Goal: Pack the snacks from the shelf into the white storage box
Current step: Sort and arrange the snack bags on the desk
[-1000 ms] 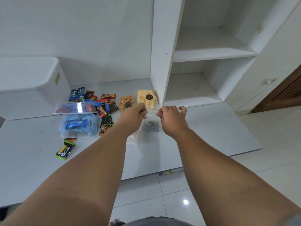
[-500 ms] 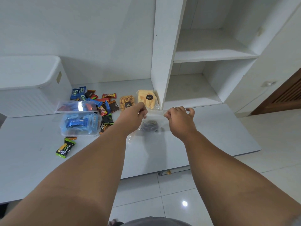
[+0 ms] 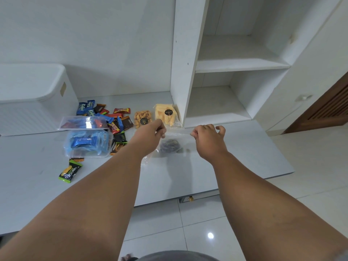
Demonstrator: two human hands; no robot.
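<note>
A clear plastic bag (image 3: pixel 174 140) with a dark clump inside hangs just above the white counter (image 3: pixel 235 147). My left hand (image 3: pixel 150 132) pinches its top left corner and my right hand (image 3: pixel 207 137) pinches its top right corner, stretching the top edge between them. Behind the bag lie a yellow snack pack (image 3: pixel 166 114) and a pack of orange-brown snacks (image 3: pixel 142 118). The white storage box (image 3: pixel 32 98) stands at the far left with its lid on. Several small wrapped snacks (image 3: pixel 111 117) lie scattered next to it.
A clear tub (image 3: pixel 88 143) holding blue-wrapped bars sits left of my hands, its lid (image 3: pixel 82 123) propped behind it. A green snack packet (image 3: pixel 70 171) lies near the counter's front. An upright shelf panel (image 3: pixel 185 63) and bare shelves (image 3: pixel 239 65) rise at the right.
My hands have drawn apart, the right one moving right, and the bag's top edge is now stretched wider between them.
</note>
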